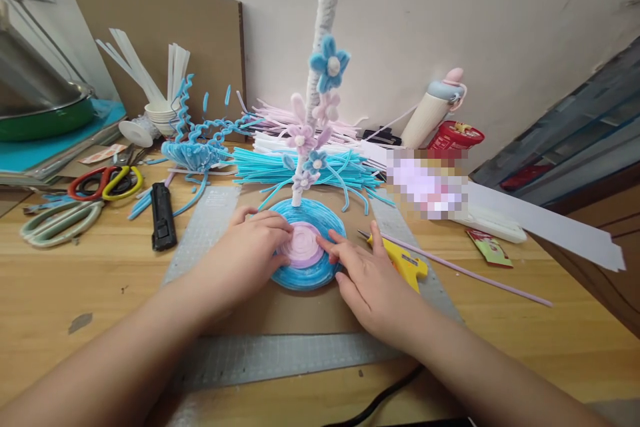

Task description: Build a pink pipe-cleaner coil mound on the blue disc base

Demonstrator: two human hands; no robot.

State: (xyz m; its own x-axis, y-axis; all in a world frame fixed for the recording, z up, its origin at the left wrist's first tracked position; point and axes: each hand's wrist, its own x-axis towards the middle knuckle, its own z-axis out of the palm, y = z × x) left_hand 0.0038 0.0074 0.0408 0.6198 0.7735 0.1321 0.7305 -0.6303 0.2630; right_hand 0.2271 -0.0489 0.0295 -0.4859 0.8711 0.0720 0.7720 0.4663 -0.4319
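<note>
A round disc of coiled pink pipe cleaner [301, 245] lies on a larger blue coiled pipe-cleaner base [310, 278]. My left hand [253, 243] holds the pink disc's left edge, thumb and fingertips against it. With fingers spread, my right hand [373, 280] touches the disc's right edge with a fingertip while its other fingers rest over the blue base. A white wrapped stem [325, 7] rises from the back of the base, carrying a blue pipe-cleaner flower [330, 65] and several smaller pink and blue ones. Beside my right hand lies a yellow glue gun [410, 268], partly hidden.
Cardboard [265, 313] lies under the base on a grey cutting mat [285, 355]. Blue pipe cleaners [250, 167] are bundled behind. Scissors [103, 181] and a black utility knife [163, 217] lie left. A pink pipe cleaner [480, 273], bottle [430, 110] and red tub [455, 137] are right.
</note>
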